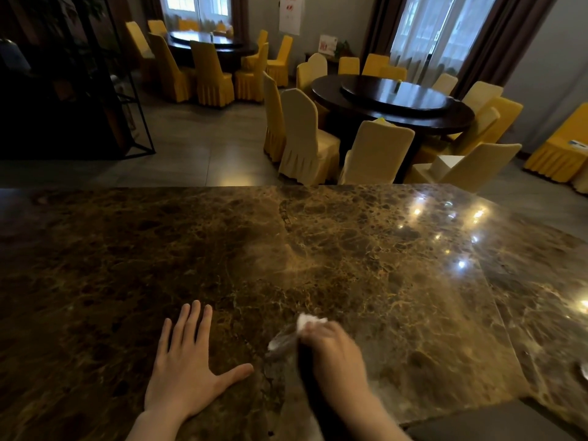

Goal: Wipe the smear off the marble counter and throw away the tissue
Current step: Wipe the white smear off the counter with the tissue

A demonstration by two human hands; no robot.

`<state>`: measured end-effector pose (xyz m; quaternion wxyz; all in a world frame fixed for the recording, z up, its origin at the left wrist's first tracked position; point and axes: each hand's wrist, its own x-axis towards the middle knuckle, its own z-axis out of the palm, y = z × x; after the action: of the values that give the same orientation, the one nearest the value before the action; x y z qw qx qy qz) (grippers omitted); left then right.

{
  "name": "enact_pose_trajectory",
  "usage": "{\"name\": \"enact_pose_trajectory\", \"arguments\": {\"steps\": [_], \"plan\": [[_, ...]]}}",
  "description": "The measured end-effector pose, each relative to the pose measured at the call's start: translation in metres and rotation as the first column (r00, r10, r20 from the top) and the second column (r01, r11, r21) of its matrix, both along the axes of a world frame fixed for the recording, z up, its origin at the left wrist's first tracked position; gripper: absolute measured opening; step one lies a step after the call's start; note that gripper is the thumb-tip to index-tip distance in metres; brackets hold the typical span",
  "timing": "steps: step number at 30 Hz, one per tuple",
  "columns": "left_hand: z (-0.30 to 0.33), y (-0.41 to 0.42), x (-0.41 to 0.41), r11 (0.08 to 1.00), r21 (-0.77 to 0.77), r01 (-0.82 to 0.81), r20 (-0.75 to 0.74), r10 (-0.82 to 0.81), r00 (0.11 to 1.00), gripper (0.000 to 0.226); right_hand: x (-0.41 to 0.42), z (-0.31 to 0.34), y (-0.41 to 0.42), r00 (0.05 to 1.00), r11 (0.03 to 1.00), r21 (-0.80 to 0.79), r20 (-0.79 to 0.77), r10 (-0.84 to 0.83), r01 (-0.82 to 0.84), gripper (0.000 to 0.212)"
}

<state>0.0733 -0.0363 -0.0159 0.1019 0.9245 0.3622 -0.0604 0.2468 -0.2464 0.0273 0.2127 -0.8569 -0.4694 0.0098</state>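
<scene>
Currently the right hand (331, 348) grips the tissue (310, 321) at lower centre; the left hand (187, 367) lies open, flat on the table (381, 249). Risk: light pressure spreads the smear (280, 340).

No text can be read. A white hanging poster (290, 14) on the far wall carries red marks too blurred to make out, and a small white sign (327, 43) below it shows red print that is equally illegible.
</scene>
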Motion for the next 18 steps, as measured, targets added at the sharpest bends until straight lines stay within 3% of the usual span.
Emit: {"name": "enact_pose_trajectory", "arguments": {"steps": [2, 4, 10, 12, 15, 18], "plan": [[0.001, 0.0, 0.001, 1.0, 0.001, -0.002, -0.001, 0.002, 1.0, 0.144, 0.028, 0.002, -0.006, 0.985, 0.986, -0.01, 0.032, -0.167, 0.167, 0.022], [0.001, -0.001, 0.0, 1.0, -0.002, 0.006, -0.009, -0.006, 1.0, 0.144, 0.031, 0.001, 0.001, 0.979, 0.98, -0.021, 0.044, -0.198, 0.199, 0.026], [0.005, -0.002, 0.001, 1.0, 0.002, -0.001, -0.003, 0.001, 1.0, 0.147, -0.026, -0.007, -0.009, 0.986, 0.987, 0.004, -0.025, 0.163, -0.163, 0.021], [0.007, -0.003, 0.0, 1.0, -0.002, 0.004, -0.006, -0.004, 1.0, 0.148, -0.004, -0.002, -0.009, 0.998, 0.998, -0.008, 0.001, 0.069, -0.069, 0.01], [0.01, -0.005, 0.0, 1.0, -0.01, 0.004, -0.007, -0.005, 1.0, 0.148, 0.041, 0.005, 0.009, 0.975, 0.975, -0.033, 0.025, -0.22, 0.22, 0.025], [0.01, -0.004, -0.001, 1.0, -0.007, 0.01, 0.001, -0.01, 1.0, 0.149, 0.043, 0.012, 0.024, 0.967, 0.963, -0.081, 0.023, -0.256, 0.257, 0.028]]}}
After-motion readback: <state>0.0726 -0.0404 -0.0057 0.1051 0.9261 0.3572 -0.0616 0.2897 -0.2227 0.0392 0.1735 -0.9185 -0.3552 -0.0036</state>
